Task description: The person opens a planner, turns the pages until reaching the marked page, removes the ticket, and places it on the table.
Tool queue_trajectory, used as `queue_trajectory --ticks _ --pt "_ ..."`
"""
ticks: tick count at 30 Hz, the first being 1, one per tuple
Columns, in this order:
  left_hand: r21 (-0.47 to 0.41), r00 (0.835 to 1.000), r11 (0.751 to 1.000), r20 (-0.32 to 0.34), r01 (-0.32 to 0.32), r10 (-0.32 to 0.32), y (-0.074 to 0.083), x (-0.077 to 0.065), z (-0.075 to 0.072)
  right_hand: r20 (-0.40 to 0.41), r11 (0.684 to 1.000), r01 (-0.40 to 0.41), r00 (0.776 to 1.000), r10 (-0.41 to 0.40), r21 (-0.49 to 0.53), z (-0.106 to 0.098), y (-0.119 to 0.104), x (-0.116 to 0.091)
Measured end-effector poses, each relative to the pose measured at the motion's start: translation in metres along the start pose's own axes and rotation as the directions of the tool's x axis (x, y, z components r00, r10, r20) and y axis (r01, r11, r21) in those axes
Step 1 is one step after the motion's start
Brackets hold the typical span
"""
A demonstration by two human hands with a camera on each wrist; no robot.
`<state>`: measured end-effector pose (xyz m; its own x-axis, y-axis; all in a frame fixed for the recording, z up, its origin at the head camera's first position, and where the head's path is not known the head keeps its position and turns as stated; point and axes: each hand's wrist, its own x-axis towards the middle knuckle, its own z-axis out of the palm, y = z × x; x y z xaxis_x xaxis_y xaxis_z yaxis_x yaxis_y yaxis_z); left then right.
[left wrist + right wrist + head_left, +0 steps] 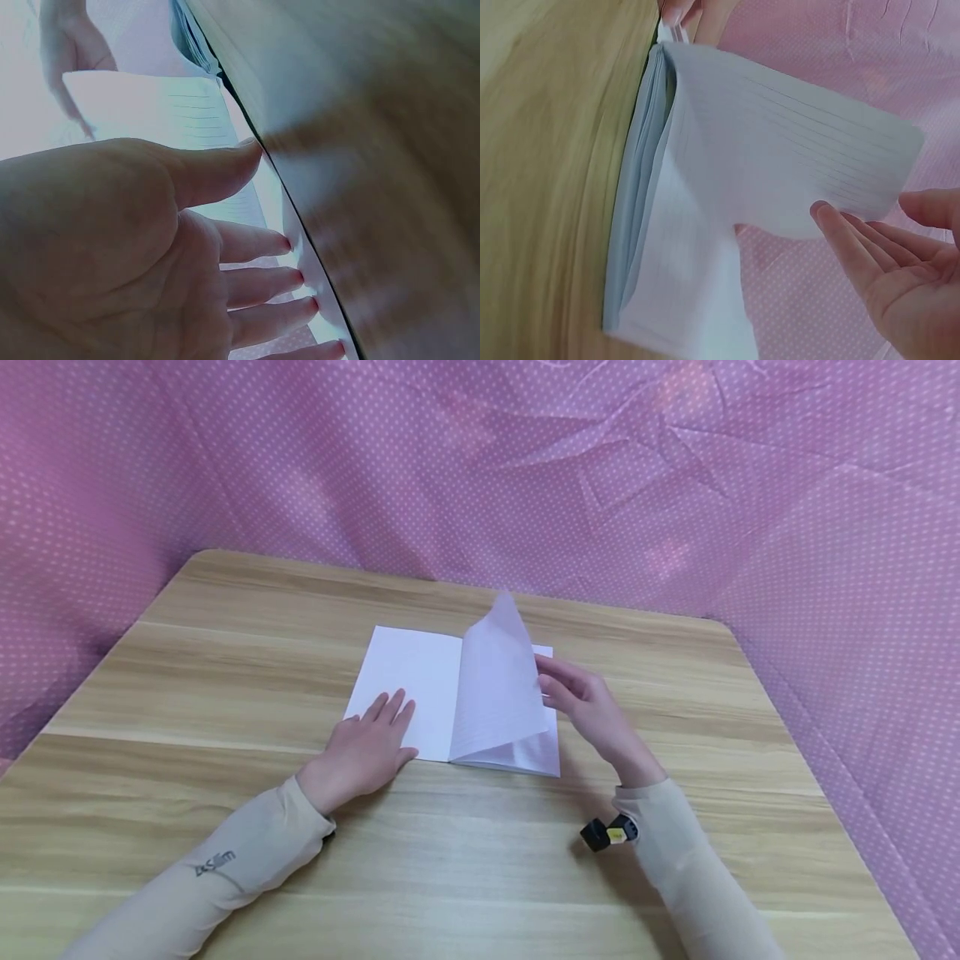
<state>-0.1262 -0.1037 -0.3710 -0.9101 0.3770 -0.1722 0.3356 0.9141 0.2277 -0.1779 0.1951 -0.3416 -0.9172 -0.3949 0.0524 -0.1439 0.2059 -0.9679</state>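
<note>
Head view — open notebook [415,670], long spine [454,714] pointing away — left fingers [390,710] spread wide, right fingers [564,672] loosely parted

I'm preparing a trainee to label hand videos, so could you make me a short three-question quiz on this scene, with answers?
1. Which hand rests on the flat page of the notebook?
2. True or false: every page in view lies flat.
3. Fill in the blank: the pink cloth behind the table is patterned with small pale ____.

Key
1. The left hand.
2. False: a raised page stands up beside the right hand.
3. Dots.
</note>
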Motion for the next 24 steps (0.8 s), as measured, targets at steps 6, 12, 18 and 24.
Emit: queue_trajectory --ticks 6,12,18,24 --pt "0.002 1.0 1.0 0.016 0.0 0.0 -0.001 0.0 -0.001 0.038 0.998 0.059 0.997 -0.06 0.035 0.009 -0.006 0.0" --pt "0.007 0.999 1.0 0.034 -0.003 0.003 -0.004 -0.001 -0.003 0.054 0.996 0.08 0.995 -0.082 0.036 0.018 -0.006 0.002" --pt "-0.005 0.999 1.0 0.045 0.011 -0.011 -0.008 -0.002 -0.005 0.065 0.994 0.106 0.992 -0.105 -0.01 0.027 -0.001 0.004" --pt "-0.006 1.0 1.0 0.015 0.019 -0.019 -0.012 -0.004 -0.012 0.081 0.987 0.129 0.989 -0.121 -0.097 0.037 0.004 0.007"
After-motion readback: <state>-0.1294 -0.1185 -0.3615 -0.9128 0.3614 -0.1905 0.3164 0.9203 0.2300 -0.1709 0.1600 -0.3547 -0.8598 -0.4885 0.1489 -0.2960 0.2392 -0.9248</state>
